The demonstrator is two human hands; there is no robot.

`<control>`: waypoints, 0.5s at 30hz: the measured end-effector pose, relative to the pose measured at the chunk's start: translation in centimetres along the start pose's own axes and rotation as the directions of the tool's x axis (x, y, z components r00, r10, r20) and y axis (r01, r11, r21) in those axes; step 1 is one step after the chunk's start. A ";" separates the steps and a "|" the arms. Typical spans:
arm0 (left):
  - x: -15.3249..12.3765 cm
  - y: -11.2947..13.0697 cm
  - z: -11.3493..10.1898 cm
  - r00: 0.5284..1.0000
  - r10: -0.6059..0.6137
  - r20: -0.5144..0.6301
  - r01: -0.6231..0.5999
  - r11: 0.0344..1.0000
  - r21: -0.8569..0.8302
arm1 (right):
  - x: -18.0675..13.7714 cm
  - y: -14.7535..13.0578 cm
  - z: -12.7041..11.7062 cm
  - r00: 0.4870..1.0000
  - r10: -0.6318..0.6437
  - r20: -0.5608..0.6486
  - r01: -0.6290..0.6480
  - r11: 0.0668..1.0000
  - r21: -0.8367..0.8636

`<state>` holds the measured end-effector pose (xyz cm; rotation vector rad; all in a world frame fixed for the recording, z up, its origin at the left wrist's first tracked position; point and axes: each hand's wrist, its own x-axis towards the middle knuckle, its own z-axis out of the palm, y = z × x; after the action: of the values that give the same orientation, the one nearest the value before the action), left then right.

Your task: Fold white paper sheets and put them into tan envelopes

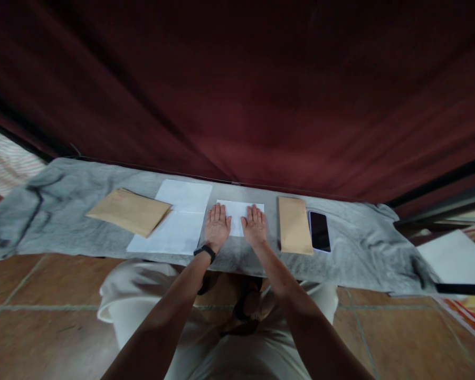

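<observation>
A: Nearest the camera, what's there?
B: Person seated on a tiled floor (43,316), pale trousers, both arms stretched fwd to a grey cloth (63,221) laid as a work surface.

A: And the hands?
B: Left hand (217,226), black wristband, and right hand (255,226) lie flat, palms down, fingers together, gripping nothing. Both press on a small white sheet (237,214), prob. to hold it flat on the cloth; hands just beside each other, not touching.

A: Either side?
B: Left: larger white paper (182,221) w/ a brown envelope (129,211) overlapping its edge. Right: second brown envelope (294,224), a dark phone (319,231) just beside it, screen off.

A: Beyond?
B: Dark red curtain (237,95) behind the cloth, filling the background
</observation>
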<state>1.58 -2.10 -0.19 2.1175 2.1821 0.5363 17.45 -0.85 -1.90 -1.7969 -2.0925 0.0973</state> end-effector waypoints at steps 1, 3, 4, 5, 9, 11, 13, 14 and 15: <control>-0.1 0.0 -0.1 1.000 -0.007 -0.008 0.007 1.000 -0.002 | -0.2 0.5 -0.1 1.000 0.013 -0.025 -0.013 1.000 -0.002; -0.4 -0.2 -0.2 1.000 -0.011 -0.021 0.011 1.000 -0.015 | -0.6 1.4 -0.4 0.997 0.039 -0.071 -0.039 0.999 -0.003; -0.7 -0.2 -0.4 1.000 -0.010 -0.028 0.010 1.000 -0.028 | -0.9 1.7 -0.5 0.995 0.047 -0.085 -0.047 0.999 -0.005; -1.1 -0.3 -0.5 0.999 -0.014 -0.038 0.012 0.999 -0.048 | -1.1 2.0 -0.7 0.994 0.051 -0.092 -0.052 0.999 -0.008; -2.5 -0.6 -1.2 0.990 -0.108 -0.096 0.087 0.977 -0.196 | -1.7 2.3 -1.2 0.996 0.053 -0.074 -0.055 0.998 -0.025; -2.6 -0.6 -1.7 0.975 -0.205 -0.090 0.167 0.934 -0.315 | -1.8 2.2 -1.3 0.996 0.052 -0.070 -0.054 0.998 -0.026; -2.1 -0.7 -2.3 0.935 -0.355 -0.020 0.299 0.816 -0.495 | -1.7 2.1 -1.3 0.995 0.049 -0.091 -0.050 0.999 -0.015; -1.8 -0.7 -2.6 0.904 -0.426 0.034 0.365 0.728 -0.580 | -1.7 2.2 -1.3 0.993 0.047 -0.107 -0.048 0.999 -0.003; -1.4 -0.7 -2.9 0.873 -0.480 0.088 0.416 0.637 -0.648 | -1.6 2.2 -1.4 0.992 0.047 -0.121 -0.046 0.999 0.011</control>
<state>0.23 -4.08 2.09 1.1490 2.0181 1.1476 20.15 -2.29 -1.65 -1.7999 -1.9646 0.0087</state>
